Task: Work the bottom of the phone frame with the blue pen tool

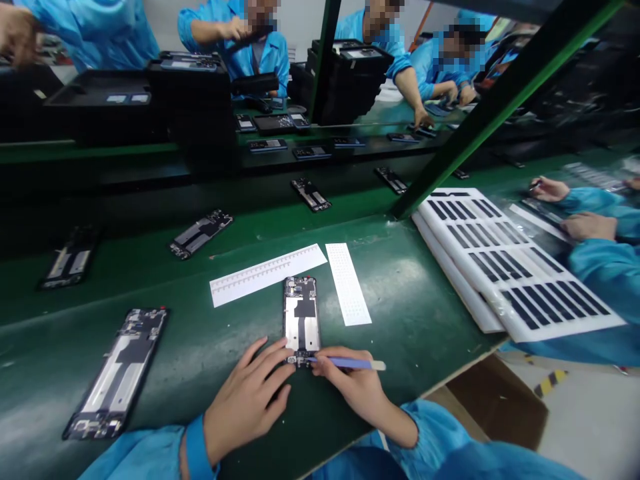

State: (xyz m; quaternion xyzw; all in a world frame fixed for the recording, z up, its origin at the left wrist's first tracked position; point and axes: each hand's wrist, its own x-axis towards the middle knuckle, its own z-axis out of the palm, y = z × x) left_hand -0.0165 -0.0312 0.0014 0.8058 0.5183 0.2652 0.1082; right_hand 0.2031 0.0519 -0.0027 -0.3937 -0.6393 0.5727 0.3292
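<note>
An opened phone body (303,317) lies upright before me on the green table, its silver inner plate and dark flex strip showing. My left hand (253,397) rests beside it with fingers spread, the fingertips touching its lower left edge. In my right hand (353,387) is a pair of purple tweezers (350,363), pinched between thumb and fingers. The tweezers' tip points at the small parts along the phone's bottom end; whether it grips anything is too small to tell. Above the phone lies a white sticker sheet (265,273), and a second white sheet (349,283) lies to its right.
Another opened phone (120,373) lies at left. More phone bodies (200,233) sit on the green conveyor behind. White foam trays with black strips (520,260) stand at right, by a co-worker's hands (590,227). A green post (500,113) slants overhead. Black trays (350,73) are stacked behind.
</note>
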